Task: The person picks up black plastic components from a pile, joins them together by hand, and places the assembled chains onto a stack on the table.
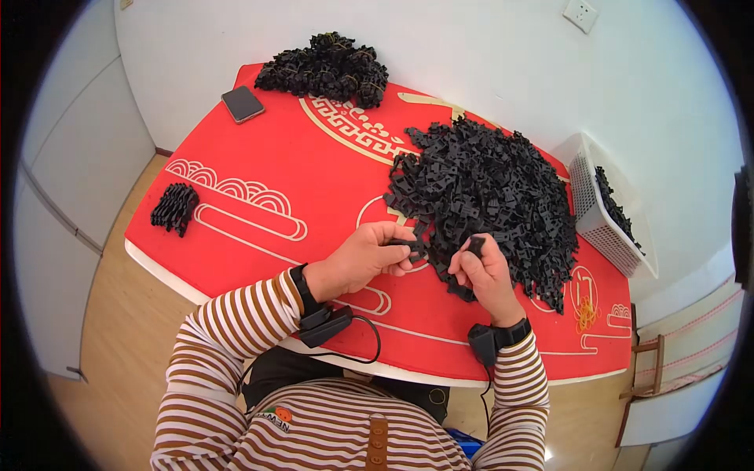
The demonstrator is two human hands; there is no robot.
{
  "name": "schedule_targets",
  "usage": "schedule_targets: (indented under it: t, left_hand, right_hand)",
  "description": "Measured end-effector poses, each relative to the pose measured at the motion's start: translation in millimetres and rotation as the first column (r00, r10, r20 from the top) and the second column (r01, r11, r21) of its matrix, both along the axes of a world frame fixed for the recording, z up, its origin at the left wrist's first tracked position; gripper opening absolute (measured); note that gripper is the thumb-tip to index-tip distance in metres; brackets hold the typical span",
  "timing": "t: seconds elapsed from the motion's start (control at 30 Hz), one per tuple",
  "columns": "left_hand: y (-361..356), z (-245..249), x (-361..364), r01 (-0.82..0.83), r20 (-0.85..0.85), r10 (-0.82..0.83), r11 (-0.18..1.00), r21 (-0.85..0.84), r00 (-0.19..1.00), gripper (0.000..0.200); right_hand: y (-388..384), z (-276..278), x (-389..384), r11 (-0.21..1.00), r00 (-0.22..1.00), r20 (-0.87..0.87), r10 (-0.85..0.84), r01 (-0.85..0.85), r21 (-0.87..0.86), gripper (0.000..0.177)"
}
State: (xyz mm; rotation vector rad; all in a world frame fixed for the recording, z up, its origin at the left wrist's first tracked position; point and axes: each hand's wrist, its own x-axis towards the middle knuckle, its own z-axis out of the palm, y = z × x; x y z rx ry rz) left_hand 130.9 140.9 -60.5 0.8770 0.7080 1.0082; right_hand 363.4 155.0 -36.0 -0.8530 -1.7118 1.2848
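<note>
black plastic clips (414, 250) pinched in left hand (372, 255), another black clip (476, 246) gripped in right hand (485, 275); both hands above red surface (259, 173), beside large loose clip pile (495, 196).

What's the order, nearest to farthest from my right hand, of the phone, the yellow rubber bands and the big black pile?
1. Big black pile, close beside your right hand.
2. Yellow rubber bands, off to its right.
3. Phone, far left.
</note>
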Motion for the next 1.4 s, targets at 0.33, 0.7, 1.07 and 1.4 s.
schedule_targets:
  t: [0.33,0.7,1.07,1.4]
  left_hand:
    - [0,4,2,-0.018,-0.156,0.032,0.996,0.09,0.987,0.012]
    - [-10,10,5,0.049,-0.251,-0.023,0.994,0.099,0.968,0.011]
    - [-10,9,6,0.057,-0.266,-0.029,0.994,0.098,0.963,0.012]
    - [-11,11,6,0.083,-0.268,-0.058,0.993,0.081,0.962,0.013]
  right_hand:
    - [-8,-4,-2,1.0,0.999,0.036,-0.014,0.014,0.008,0.012]
    - [-13,-12,-7,0.984,0.996,-0.008,0.091,-0.091,-0.156,0.021]
    - [-12,-16,-8,0.971,0.983,-0.165,0.084,-0.118,-0.21,0.036]
    - [-17,-12,-13,0.999,0.989,-0.138,0.048,-0.045,0.027,0.023]
